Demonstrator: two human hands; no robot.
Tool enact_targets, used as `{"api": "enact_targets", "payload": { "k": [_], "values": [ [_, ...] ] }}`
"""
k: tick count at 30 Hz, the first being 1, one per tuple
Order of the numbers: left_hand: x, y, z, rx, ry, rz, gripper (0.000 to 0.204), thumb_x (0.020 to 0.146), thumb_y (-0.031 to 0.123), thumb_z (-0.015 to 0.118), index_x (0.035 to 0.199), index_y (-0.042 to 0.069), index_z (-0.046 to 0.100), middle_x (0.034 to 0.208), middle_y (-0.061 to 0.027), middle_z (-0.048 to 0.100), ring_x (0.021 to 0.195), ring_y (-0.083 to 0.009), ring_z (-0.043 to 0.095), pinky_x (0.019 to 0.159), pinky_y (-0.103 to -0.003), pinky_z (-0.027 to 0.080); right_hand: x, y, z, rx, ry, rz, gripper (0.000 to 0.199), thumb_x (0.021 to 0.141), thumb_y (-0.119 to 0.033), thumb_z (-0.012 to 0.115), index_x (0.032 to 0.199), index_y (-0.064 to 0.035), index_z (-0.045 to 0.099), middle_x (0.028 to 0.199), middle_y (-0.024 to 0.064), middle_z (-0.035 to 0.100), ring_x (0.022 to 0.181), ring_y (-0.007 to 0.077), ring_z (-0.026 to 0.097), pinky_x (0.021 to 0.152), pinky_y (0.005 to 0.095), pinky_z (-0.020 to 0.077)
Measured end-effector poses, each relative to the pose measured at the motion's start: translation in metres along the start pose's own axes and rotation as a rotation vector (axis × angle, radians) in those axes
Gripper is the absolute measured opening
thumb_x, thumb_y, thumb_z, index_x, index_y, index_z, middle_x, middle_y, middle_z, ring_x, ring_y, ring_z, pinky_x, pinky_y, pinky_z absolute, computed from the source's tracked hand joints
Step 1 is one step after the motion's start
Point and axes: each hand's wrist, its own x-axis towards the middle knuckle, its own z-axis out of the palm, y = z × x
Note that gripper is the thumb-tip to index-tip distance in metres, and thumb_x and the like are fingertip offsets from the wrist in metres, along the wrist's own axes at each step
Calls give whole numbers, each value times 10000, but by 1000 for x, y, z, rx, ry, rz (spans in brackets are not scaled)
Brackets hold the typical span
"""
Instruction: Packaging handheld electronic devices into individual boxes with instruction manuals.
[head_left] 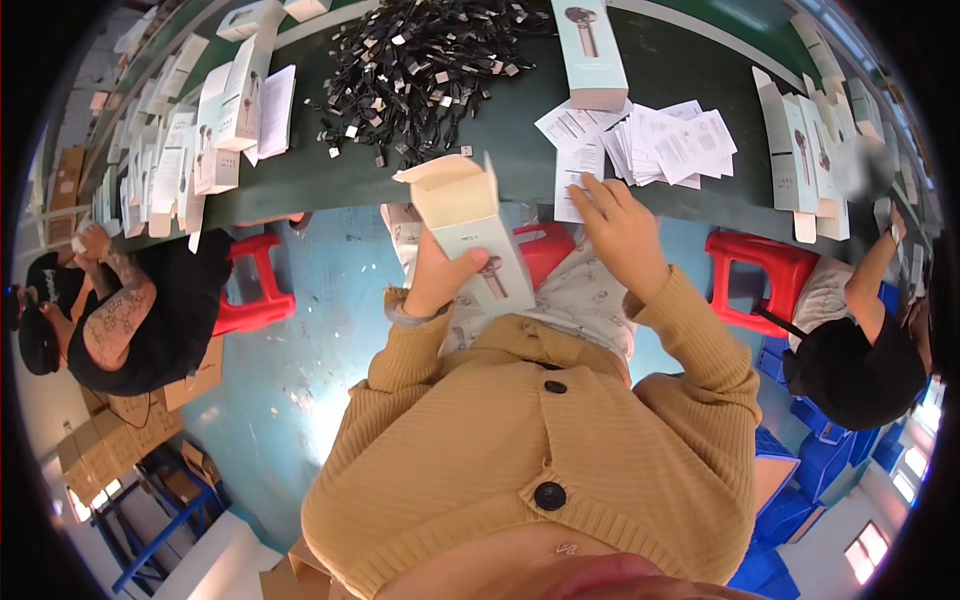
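Observation:
My left hand (440, 275) is closed around a pale, printed carton (470, 228). The carton tilts over my lap, its top flaps raised, and a picture of a handheld device shows on its front near my thumb. My right hand (622, 232) is at the table's front edge. Its fingers are stretched out and a little apart, with the tips on a printed leaflet (567, 195) that sticks out past the edge. Its thumb is hidden. Just behind lies a fanned pile of white leaflets (665, 145).
A heap of black USB cables (410, 75) covers the dark green table (290, 185). One carton (590, 60) lies behind the leaflets. More cartons stand at left (225, 115) and right (795, 140). Co-workers (150, 310) (860, 360) sit on both sides near red stools (255, 285) (765, 275).

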Motion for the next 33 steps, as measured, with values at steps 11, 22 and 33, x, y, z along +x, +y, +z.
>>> {"api": "enact_targets", "payload": {
  "k": [11, 22, 33],
  "values": [
    [9, 18, 36, 385, -201, 15, 917, 633, 263, 855, 1363, 26, 353, 1221, -111, 548, 1113, -176, 525, 934, -318, 428, -3, -6, -140, 857, 343, 614, 236, 857, 98, 531, 1047, 37, 657, 917, 120, 678, 657, 139, 648, 563, 231, 496],
    [-24, 28, 47, 384, -320, 2, 950, 614, 258, 854, 1370, 6, 338, 1224, -129, 543, 1127, -187, 510, 966, -322, 398, 24, -24, -140, 473, 9, -107, 243, 713, 29, 641, 946, -38, 661, 822, 118, 674, 681, 290, 642, 578, 331, 508],
    [-18, 12, 5, 128, -43, -53, 972, 610, 174, 865, 1384, 25, 296, 1283, -91, 486, 1175, -188, 480, 986, -348, 395, 134, 4, 23, 301, 29, 339, 339, 827, -394, 651, 813, -58, 685, 668, 148, 644, 632, 334, 634, 581, 398, 506]
  ]
}}
